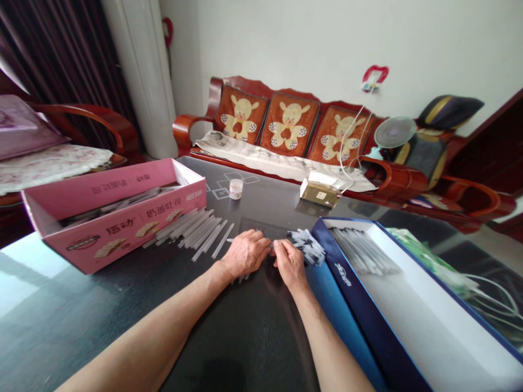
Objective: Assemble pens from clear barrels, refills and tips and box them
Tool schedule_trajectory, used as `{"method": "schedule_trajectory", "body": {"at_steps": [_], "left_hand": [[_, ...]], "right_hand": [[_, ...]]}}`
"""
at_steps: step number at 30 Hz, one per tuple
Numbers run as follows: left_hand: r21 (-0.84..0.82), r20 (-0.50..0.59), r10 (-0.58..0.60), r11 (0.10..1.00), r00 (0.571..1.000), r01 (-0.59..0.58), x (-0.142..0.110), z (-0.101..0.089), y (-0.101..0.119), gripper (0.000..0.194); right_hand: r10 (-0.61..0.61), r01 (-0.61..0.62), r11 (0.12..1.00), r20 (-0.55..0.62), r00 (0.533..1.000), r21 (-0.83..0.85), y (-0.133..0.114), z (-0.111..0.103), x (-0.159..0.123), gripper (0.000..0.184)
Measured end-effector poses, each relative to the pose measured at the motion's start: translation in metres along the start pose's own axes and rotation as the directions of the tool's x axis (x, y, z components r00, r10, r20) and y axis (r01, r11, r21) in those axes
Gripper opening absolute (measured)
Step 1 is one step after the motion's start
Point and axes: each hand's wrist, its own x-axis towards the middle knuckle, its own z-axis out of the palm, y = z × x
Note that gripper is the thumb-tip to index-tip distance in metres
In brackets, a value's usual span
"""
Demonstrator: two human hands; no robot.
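Bare forearms (pixel 159 321) stretch over the dark counter (pixel 245 337) to two hands meeting at the middle. The left hand (pixel 245 253) curls palm-down, seemingly around a slim tube (pixel 230 240) whose pale tip shows at its left; the right hand (pixel 289 262) pinches thumb and forefinger at what looks like its other end, too small to make out. Uneven pressure there could make it slip or bend. A careless left wrist could roll the loose tubes (pixel 223 240) nearby, while the right knuckles could scatter the heap of short pieces (pixel 310 250) beside the blue box (pixel 347 288).
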Motion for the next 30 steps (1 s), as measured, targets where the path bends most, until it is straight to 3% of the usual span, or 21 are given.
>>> {"method": "schedule_trajectory", "body": {"at_steps": [4, 10, 16, 20, 23, 26, 28, 30], "left_hand": [[0.003, 0.001, -0.004, 1.000, 1.000, 0.004, 0.000, 0.001, 0.000, 0.028], [-0.016, 0.001, -0.012, 1.000, 1.000, 0.012, -0.001, 0.000, -0.001, 0.027], [-0.014, 0.017, -0.002, 1.000, 1.000, 0.002, 0.000, -0.001, -0.001, 0.029], [-0.020, -0.124, -0.021, 1.000, 0.992, 0.019, 0.002, -0.006, 0.001, 0.027], [-0.104, -0.265, -0.114, 0.991, 0.958, 0.090, 0.002, -0.008, 0.004, 0.027], [-0.300, -0.236, -0.366, 0.909, 0.900, 0.291, 0.000, -0.005, 0.004, 0.036], [-0.493, -0.129, -0.565, 0.750, 0.815, 0.442, 0.000, -0.002, 0.001, 0.046], [-0.692, -0.001, -0.687, 0.525, 0.727, 0.496, 0.002, 0.001, -0.003, 0.047]], "right_hand": [[0.043, -0.043, 0.999, -0.021, 0.999, -0.004, -0.003, 0.000, 0.000, 0.045], [0.009, -0.009, 1.000, 0.021, 1.000, 0.018, -0.001, -0.001, -0.002, 0.034], [0.025, -0.025, 1.000, 0.017, 1.000, 0.000, 0.001, 0.000, -0.001, 0.043], [0.096, -0.098, 0.993, 0.021, 0.995, 0.059, -0.001, 0.000, 0.000, 0.044], [0.208, -0.195, 0.964, -0.059, 0.976, 0.178, 0.001, 0.002, 0.002, 0.046], [0.272, -0.221, 0.913, -0.108, 0.956, 0.343, 0.004, 0.006, 0.003, 0.048], [0.265, -0.217, 0.887, -0.064, 0.962, 0.408, 0.003, 0.008, 0.002, 0.047], [0.209, -0.208, 0.889, 0.042, 0.977, 0.408, -0.001, 0.009, -0.001, 0.046]]}}
